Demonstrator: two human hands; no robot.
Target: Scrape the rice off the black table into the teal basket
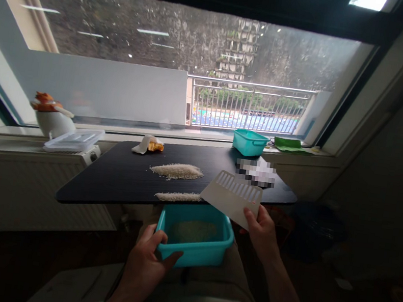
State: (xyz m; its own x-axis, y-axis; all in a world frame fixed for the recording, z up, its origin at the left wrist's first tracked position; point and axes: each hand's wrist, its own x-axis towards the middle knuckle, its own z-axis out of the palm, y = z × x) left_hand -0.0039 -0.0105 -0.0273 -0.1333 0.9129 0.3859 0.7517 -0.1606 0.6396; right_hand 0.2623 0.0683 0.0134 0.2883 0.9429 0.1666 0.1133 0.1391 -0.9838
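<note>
My left hand (150,258) grips the near left corner of a turquoise plastic bin (195,254), held just below the table's front edge. Some pale grains lie on the bin's floor. In my right hand (260,228) is a flat white scraper (230,202) with a row of slots along its far side, pinched by its right end. The scraper's left corner reaches the table edge, beside a narrow strip of white rice (178,197). Farther back on the dark table (119,184) a larger heap of rice (176,170) is spread out.
A second turquoise bin (250,142) stands at the table's back right, near a green cloth (289,145) on the sill. Orange peel (155,147) with a tissue lies at the back left. Left of the table, a clear plastic lid (74,141) rests on the radiator (33,190).
</note>
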